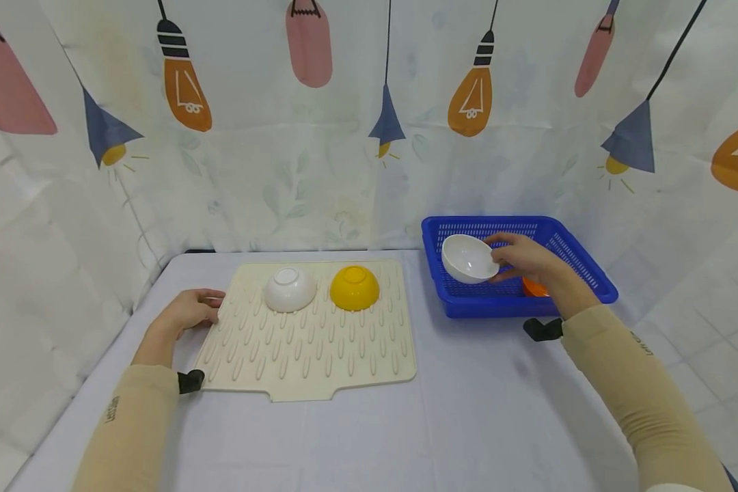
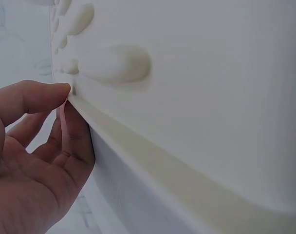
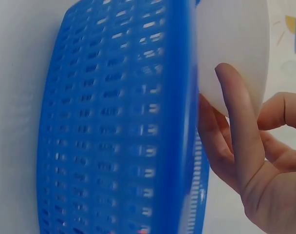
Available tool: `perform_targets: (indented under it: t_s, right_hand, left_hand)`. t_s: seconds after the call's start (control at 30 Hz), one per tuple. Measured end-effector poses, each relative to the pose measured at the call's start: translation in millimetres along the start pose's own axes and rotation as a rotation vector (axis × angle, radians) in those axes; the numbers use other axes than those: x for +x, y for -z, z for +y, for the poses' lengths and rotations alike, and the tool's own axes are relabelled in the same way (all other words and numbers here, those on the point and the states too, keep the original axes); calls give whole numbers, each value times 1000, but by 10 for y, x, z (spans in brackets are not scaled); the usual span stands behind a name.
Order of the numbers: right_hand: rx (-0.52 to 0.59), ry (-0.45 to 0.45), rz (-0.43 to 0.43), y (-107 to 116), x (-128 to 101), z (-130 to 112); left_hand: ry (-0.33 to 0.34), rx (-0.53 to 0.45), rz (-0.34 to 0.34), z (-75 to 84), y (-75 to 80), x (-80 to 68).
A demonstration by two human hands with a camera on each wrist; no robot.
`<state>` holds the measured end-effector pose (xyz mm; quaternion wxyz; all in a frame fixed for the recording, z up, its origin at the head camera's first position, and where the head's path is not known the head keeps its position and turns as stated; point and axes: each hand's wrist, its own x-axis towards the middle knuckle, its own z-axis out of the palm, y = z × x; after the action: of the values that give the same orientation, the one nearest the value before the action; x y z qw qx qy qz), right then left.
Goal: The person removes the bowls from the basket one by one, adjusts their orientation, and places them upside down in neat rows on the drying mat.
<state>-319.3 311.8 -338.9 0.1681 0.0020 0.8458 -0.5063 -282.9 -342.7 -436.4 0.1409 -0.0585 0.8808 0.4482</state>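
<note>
My right hand (image 1: 523, 256) grips a white bowl (image 1: 469, 258) by its right side, thumb against the wall, over the blue basket (image 1: 441, 287). The bowl is tilted, with its hollow showing in the head view. At the left, my left hand (image 1: 190, 311) pinches the left edge of a cream dish draining mat (image 1: 320, 352), with the thumb (image 2: 53, 96) at its rim and the other fingers lower down. Upside down on the mat stand another white bowl (image 1: 290, 289) and a yellow bowl (image 1: 354, 288), side by side near its back edge.
Inside the basket lies an orange item (image 1: 534, 288), partly hidden by my right wrist. A white cloth (image 1: 369, 444) covers the table. Behind it hangs a patterned curtain (image 1: 338, 178), close to the backs of the basket and the mat.
</note>
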Motion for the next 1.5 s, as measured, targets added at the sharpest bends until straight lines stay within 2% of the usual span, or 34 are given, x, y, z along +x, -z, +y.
perform_targets:
  t_s: [0.27,0.47,0.73,0.97,1.27,1.5]
  right_hand:
    - [62,29,-35,-105,-50,-124]
    - [95,59,-64,-211,-71,-177]
    - [134,54,-90,-402,-125,-282]
    - [134,73,-120,-587,-163,-351]
    - [123,114,-168,-821,-183,-408]
    - [133,108,-182,-992,-168,-445]
  left_hand:
    - [31,-24,7,12,0,31]
    - [30,-29,1,5,14,44]
    - [43,-16,7,3,0,32]
    - [62,-11,6,21,5,6]
    - [52,-5,0,35,4,-5]
    - [52,-7,1,23,7,2]
